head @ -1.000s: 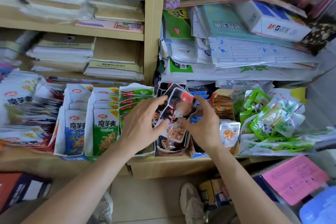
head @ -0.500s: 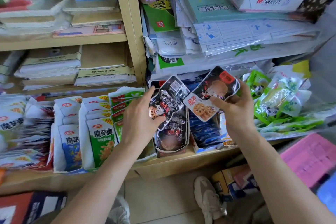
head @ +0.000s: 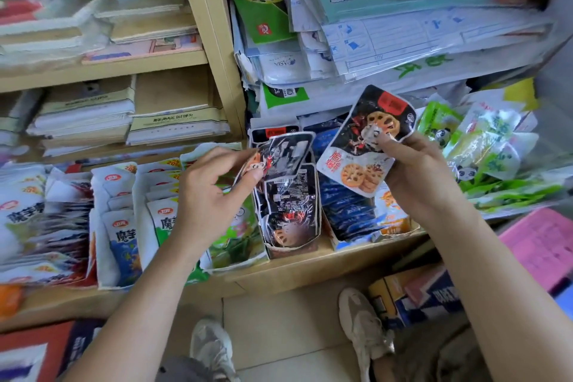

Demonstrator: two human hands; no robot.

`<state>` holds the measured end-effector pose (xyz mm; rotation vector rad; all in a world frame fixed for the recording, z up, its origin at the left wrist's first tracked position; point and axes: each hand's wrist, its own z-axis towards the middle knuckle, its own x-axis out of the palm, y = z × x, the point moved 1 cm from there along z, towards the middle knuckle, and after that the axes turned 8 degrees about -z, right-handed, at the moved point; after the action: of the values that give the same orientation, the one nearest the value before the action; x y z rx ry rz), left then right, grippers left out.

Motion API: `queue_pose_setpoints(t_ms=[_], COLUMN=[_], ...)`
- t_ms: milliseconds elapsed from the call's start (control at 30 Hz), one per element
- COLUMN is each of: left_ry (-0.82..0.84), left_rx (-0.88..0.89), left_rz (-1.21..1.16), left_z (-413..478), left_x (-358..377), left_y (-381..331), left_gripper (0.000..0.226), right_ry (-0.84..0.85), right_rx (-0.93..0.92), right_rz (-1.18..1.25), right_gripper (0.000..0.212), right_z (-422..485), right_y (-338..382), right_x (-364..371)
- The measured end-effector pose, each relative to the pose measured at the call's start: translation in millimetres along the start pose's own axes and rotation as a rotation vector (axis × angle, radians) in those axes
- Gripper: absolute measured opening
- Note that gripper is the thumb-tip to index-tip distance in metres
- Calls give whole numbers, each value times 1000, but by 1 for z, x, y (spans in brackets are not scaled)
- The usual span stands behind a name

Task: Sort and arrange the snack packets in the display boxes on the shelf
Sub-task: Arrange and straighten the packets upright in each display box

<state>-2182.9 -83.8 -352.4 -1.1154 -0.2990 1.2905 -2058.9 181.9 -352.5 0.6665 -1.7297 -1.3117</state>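
Observation:
My right hand (head: 418, 177) pinches a black, red and white lotus-root snack packet (head: 369, 136), lifted above the blue packets. My left hand (head: 210, 195) pinches the top of another dark lotus-root packet (head: 285, 155) that leans over its display box (head: 291, 245), where more dark packets stand upright. On the same wooden shelf (head: 310, 270) are boxes of white, green and blue snack packets (head: 124, 220) to the left, and a box of blue packets (head: 347, 214) to the right.
Loose green panda packets (head: 483, 149) are piled at the right end of the shelf. Stacks of paper and notebooks (head: 403, 40) fill the shelves above. A pink sheet (head: 542, 245) and cartons (head: 415, 298) lie below, beside my shoes on the tiled floor.
One second ago both hands held packets together over the dark box. My right hand has since lifted one packet up and to the right; my left hand keeps the other by the box.

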Motion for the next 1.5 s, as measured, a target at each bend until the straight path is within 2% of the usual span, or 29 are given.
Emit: queue_pose_setpoints(t_ms=[100, 167, 267, 367, 433, 533, 667, 733, 833, 900, 1100, 1267, 1500], left_ry=[-60, -93, -35, 107, 145, 182, 217, 246, 283, 229, 10, -115, -40], left_rx=[-240, -395, -584, -713, -724, -669, -603, -572, -555, -533, -468, -500, -533], left_rz=[-193, -302, -523, -895, -1022, -934, -714, -597, -563, -514, -352, -316, -411], left_z=[-4, -4, 0, 3, 4, 4, 4, 6, 8, 10, 7, 5, 3], left_x=[5, 10, 16, 17, 15, 16, 18, 17, 18, 19, 23, 28, 39], left_y=[-6, -9, -12, -10, -8, -4, -3, -2, -3, -5, -9, -10, -15], left_gripper=[7, 14, 19, 25, 33, 34, 59, 62, 50, 42, 12, 13, 12], right_ry=[125, 223, 306, 335, 329, 312, 348, 374, 410, 415, 196, 255, 210], right_rx=[-45, -106, -98, -17, 24, 81, 134, 149, 149, 127, 50, -27, -96], right_rz=[-38, -186, -406, -359, -259, -121, -27, 2, 4, -32, -19, -25, -301], right_gripper=[11, 20, 17, 21, 21, 22, 25, 27, 29, 28, 22, 23, 32], right_z=[-6, -10, -15, -17, -16, -16, -18, -19, -19, -18, -14, -15, -13], right_y=[1, -4, -19, -29, -31, -30, -27, -25, -23, -21, 0, 3, -27], right_x=[16, 29, 45, 52, 54, 54, 54, 53, 48, 43, 16, 9, 35])
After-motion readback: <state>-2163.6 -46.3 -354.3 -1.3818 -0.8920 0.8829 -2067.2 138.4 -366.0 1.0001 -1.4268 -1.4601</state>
